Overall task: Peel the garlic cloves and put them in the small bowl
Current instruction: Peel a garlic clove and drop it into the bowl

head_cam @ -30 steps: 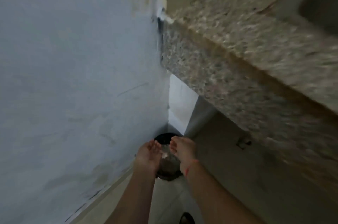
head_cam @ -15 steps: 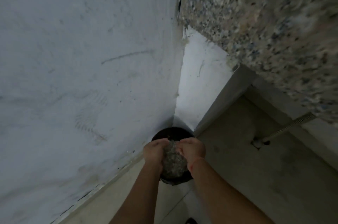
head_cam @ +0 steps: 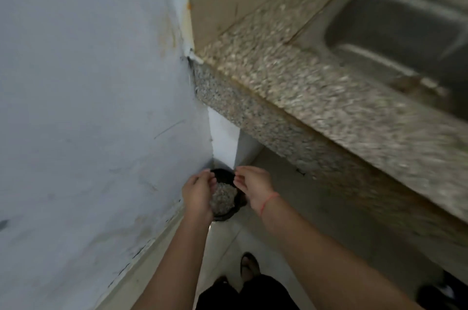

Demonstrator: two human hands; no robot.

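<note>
Both my hands hover over a black bin point(head_cam: 226, 215) that stands on the floor in the corner. The bin holds a heap of pale scraps point(head_cam: 224, 195). My left hand point(head_cam: 198, 193) is at the bin's left side, fingers loosely curled toward it, and I see nothing in it. My right hand point(head_cam: 253, 185), with a red thread at the wrist, is at the bin's right side, fingers also loosely curled with nothing visible between them. A gap separates the two hands. No garlic clove and no small bowl are in view.
A speckled granite counter point(head_cam: 291, 87) juts out above and to the right, with a steel sink point(head_cam: 395, 31) set into it. A pale wall point(head_cam: 88, 107) fills the left. My foot in a sandal point(head_cam: 249, 264) stands on the tiled floor below the bin.
Half a second ago my hands were pressed together over the bin; now they have moved apart. My head has tilted up, bringing the counter top and sink into view.
</note>
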